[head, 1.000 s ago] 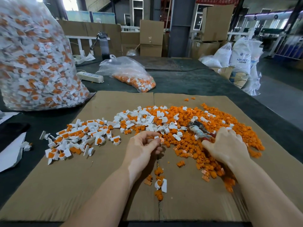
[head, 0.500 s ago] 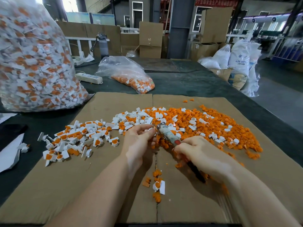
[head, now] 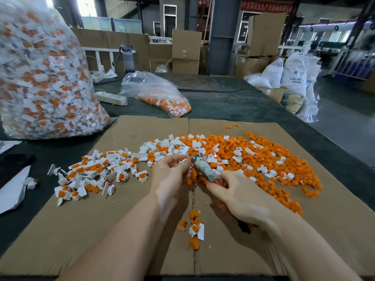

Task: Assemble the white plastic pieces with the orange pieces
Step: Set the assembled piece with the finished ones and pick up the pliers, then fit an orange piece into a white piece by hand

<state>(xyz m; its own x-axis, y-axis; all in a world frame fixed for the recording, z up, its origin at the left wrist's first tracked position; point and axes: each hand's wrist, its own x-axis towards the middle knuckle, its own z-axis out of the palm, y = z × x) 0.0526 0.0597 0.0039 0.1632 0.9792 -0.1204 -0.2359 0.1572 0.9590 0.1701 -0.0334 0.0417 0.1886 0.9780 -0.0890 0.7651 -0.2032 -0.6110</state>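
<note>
Both hands barely shifted since half a second ago, left hand (head: 170,175) pinching a small piece, right hand (head: 241,197) gripping pliers (head: 203,168), orange pieces (head: 269,159) at 1 o'clock on cardboard sheet (head: 101,230), dark table (head: 223,106), stacked boxes (head: 185,51) at 12.

A dim warehouse hall lies beyond the dark table (head: 233,106). A grey steel column (head: 221,35) rises at centre, with stacked cardboard boxes (head: 185,51) beside it and along the back wall. White sacks (head: 296,72) stand on the grey concrete floor (head: 345,126) at right. Daylight enters through a bright window (head: 89,7) at upper left.
</note>
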